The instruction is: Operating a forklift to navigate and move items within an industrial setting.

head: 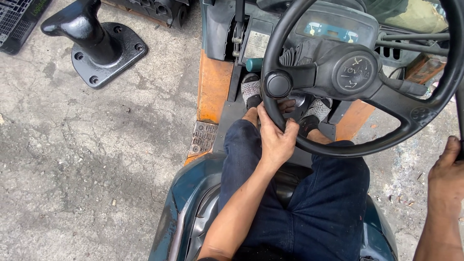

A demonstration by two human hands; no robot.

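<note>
The left hand (pixel 276 137) has its fingers (pixel 265 118) clenched around the lower left rim of the steering wheel (pixel 290 145), a smooth black hoop with a thick moulded hub and a round knob (pixel 278 84) fixed on its left spoke. The forearm runs straight up from the lower frame, bare, with the wrist bent slightly back. The right hand (pixel 447 176) sits at the far right edge, thumb raised against a dark upright bar; its fingers are out of sight, so I cannot tell whether they grip it.

The wheel stands in front of the person's lap, over dark blue denim trousers (pixel 319 203). Below it, two feet in grey and white knitted shoes (pixel 251 89) rest on the black floor plate by the pedals. A pale rectangular label (pixel 257 44) is stuck on the column left of the wheel, and a teal-faced gauge panel (pixel 333 30) lies above the hub. An orange painted step (pixel 212 87) with a ribbed metal tread edges the cab. On the rough, cracked concrete floor (pixel 87 159) stands a heavy black cast bracket (pixel 99 46) with a bolted round base.
</note>
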